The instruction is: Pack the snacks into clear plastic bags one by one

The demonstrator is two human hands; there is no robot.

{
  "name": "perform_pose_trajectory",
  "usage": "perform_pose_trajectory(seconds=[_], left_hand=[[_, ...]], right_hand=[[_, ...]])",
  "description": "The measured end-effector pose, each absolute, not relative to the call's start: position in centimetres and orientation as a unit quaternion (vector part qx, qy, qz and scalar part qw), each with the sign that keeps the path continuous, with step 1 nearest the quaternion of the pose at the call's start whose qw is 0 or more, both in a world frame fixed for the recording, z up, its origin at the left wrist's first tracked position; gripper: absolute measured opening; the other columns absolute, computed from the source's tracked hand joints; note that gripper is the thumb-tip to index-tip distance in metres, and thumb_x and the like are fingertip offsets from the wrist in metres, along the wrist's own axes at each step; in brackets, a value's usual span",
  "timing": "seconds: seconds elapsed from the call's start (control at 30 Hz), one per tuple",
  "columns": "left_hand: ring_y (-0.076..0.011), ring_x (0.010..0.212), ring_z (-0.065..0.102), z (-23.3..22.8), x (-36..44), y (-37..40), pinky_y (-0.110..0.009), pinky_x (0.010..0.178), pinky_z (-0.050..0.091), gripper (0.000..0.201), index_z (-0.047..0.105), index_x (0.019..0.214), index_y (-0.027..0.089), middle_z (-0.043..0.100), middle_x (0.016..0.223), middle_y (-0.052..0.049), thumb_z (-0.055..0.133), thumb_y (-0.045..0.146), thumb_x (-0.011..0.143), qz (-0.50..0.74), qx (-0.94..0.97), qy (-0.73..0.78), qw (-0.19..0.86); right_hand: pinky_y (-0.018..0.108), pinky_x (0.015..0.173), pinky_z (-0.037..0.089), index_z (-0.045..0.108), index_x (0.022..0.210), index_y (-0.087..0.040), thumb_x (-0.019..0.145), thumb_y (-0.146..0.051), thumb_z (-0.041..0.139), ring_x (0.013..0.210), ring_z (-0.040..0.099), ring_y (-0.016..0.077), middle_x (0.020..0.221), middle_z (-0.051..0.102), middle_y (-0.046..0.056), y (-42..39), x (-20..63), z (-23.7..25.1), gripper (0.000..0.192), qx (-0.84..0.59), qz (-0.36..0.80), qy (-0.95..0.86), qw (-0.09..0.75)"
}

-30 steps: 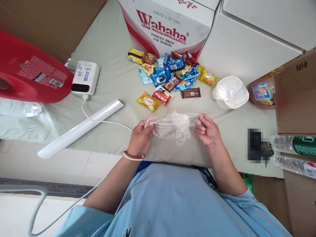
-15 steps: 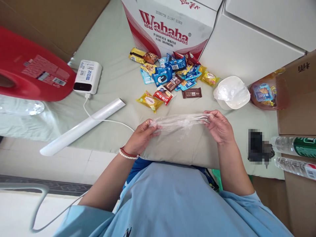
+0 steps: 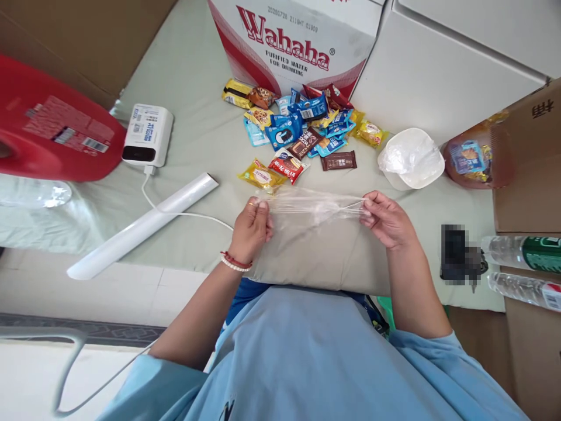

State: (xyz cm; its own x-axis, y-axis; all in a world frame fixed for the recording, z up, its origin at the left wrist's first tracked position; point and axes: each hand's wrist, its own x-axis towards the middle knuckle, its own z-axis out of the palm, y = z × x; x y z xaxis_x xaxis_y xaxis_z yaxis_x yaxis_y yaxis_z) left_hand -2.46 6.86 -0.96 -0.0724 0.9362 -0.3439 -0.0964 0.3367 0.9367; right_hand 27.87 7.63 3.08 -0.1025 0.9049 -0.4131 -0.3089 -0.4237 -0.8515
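Nearest to us, the left hand (image 3: 250, 229) and the right hand (image 3: 385, 219) hold a thin clear plastic bag (image 3: 313, 204) between them; the fingers of each hand are closed and pinch one end, so the bag is stretched flat above the pale green cloth (image 3: 197, 134); just behind it lie a yellow snack packet (image 3: 260, 176) and a red one (image 3: 287, 166); to the left we see a white roll (image 3: 144, 225) and a white power bank (image 3: 146, 135); further away is the pile of snacks (image 3: 302, 120), a white bowl (image 3: 412, 159) and the Wahaha box (image 3: 293, 44).
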Motion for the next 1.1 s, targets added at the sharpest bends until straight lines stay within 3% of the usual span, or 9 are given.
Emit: perform_pose_trajectory(seconds=[0.13,0.3,0.47,0.6,0.73,0.8,0.9,1.0,1.1], left_hand=[[-0.0091,0.049,0.046,-0.9,-2.0,6.7,-0.021,0.042,0.036,0.043,0.053,0.078,0.023,0.053,0.063,0.004,0.071,0.06,0.087,0.45,0.347,0.561,0.602],[-0.0143,0.092,0.067,-1.4,-0.4,7.6,-0.023,0.077,0.053,0.037,0.053,0.08,0.022,0.065,0.089,0.0,0.076,0.052,0.084,0.576,0.265,0.523,0.569],[-0.0073,0.045,0.046,-2.4,2.5,9.2,-0.021,0.047,0.041,0.042,0.041,0.085,0.026,0.049,0.061,0.011,0.069,0.058,0.089,0.595,0.155,0.544,0.571],[-0.0055,0.04,0.037,-3.4,2.8,9.8,-0.02,0.039,0.029,0.042,0.044,0.084,0.025,0.045,0.058,0.011,0.073,0.055,0.088,0.577,0.209,0.565,0.551],[-0.0065,0.04,0.043,-3.6,0.8,9.9,-0.02,0.038,0.027,0.038,0.051,0.085,0.023,0.048,0.056,0.01,0.08,0.049,0.085,0.525,0.257,0.568,0.58],[-0.0066,0.039,0.042,-3.2,0.1,9.9,-0.02,0.037,0.025,0.037,0.05,0.083,0.023,0.048,0.054,0.009,0.077,0.048,0.087,0.501,0.229,0.56,0.619],[-0.0058,0.038,0.039,-2.3,0.1,9.8,-0.018,0.036,0.024,0.035,0.047,0.081,0.023,0.05,0.053,0.008,0.07,0.048,0.091,0.478,0.158,0.543,0.673],[-0.0047,0.035,0.036,-2.0,0.8,9.7,-0.018,0.034,0.022,0.034,0.047,0.082,0.023,0.05,0.054,0.008,0.068,0.048,0.092,0.46,0.11,0.531,0.703],[-0.004,0.033,0.032,-2.2,1.0,9.9,-0.019,0.032,0.019,0.037,0.046,0.08,0.023,0.047,0.054,0.009,0.069,0.05,0.091,0.472,0.112,0.532,0.694]], right_hand=[[0.024,0.057,0.044,0.064,0.082,-0.023,0.075,-0.038,0.089,0.061,0.048,0.0102,0.07,0.054,-0.004,8.6,28.5,3.6,0.03,-0.503,0.641,-0.323,0.481],[0.032,0.081,0.057,0.059,0.089,-0.027,0.075,-0.046,0.085,0.091,0.065,0.0172,0.1,0.069,0.0,7.6,24.8,2.0,0.035,-0.504,0.605,-0.301,0.538],[0.022,0.056,0.052,0.051,0.089,-0.027,0.082,-0.054,0.079,0.058,0.053,0.0094,0.068,0.054,-0.007,7.0,20.4,-0.1,0.04,-0.549,0.553,-0.245,0.577],[0.018,0.038,0.032,0.052,0.089,-0.026,0.084,-0.056,0.076,0.045,0.041,0.0061,0.065,0.054,-0.008,7.8,21.4,0.2,0.039,-0.607,0.484,-0.292,0.559],[0.019,0.035,0.025,0.06,0.086,-0.024,0.077,-0.049,0.085,0.042,0.039,0.0057,0.06,0.055,-0.008,9.0,25.6,1.6,0.037,-0.611,0.514,-0.344,0.494],[0.019,0.04,0.037,0.063,0.095,-0.025,0.074,-0.052,0.087,0.048,0.05,0.0078,0.067,0.062,-0.006,9.1,26.9,2.0,0.042,-0.585,0.534,-0.331,0.513],[0.031,0.07,0.06,0.061,0.113,-0.03,0.069,-0.071,0.082,0.085,0.071,0.0182,0.099,0.075,0.001,8.0,26.5,1.4,0.064,-0.522,0.606,-0.272,0.535],[0.043,0.088,0.06,0.06,0.117,-0.03,0.061,-0.076,0.084,0.105,0.072,0.025,0.115,0.076,0.006,6.1,23.9,-0.2,0.076,-0.484,0.7,-0.219,0.478],[0.037,0.085,0.059,0.065,0.114,-0.029,0.063,-0.055,0.093,0.092,0.072,0.0199,0.101,0.076,0.002,5.2,22.0,-1.5,0.064,-0.484,0.717,-0.22,0.45]])
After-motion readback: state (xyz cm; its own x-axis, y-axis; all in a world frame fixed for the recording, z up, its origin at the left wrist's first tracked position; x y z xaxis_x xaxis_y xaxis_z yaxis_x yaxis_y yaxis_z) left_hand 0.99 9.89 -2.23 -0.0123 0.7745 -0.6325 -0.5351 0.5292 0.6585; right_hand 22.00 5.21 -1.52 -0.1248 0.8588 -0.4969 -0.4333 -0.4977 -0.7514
